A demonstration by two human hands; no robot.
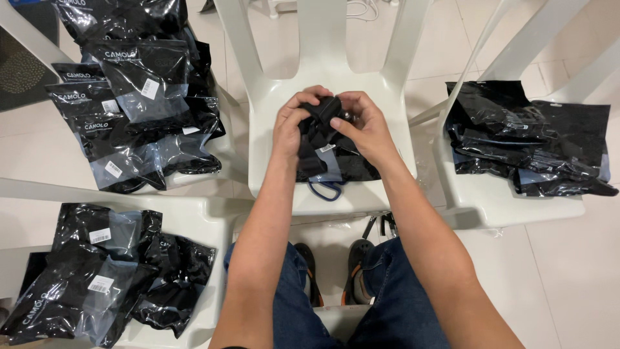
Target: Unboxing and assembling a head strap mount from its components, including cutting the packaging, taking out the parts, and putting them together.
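Both my hands meet over the seat of a white plastic chair in front of me. My left hand and my right hand grip a small black fabric item between them. Black straps and a clear-and-black bag lie under my hands on the seat. A blue cord loop hangs at the seat's front edge.
A pile of black plastic bags covers the chair at upper left. More bags lie on the chair at lower left. A flatter stack of black bags rests on the white chair at right. My knees and shoes show below.
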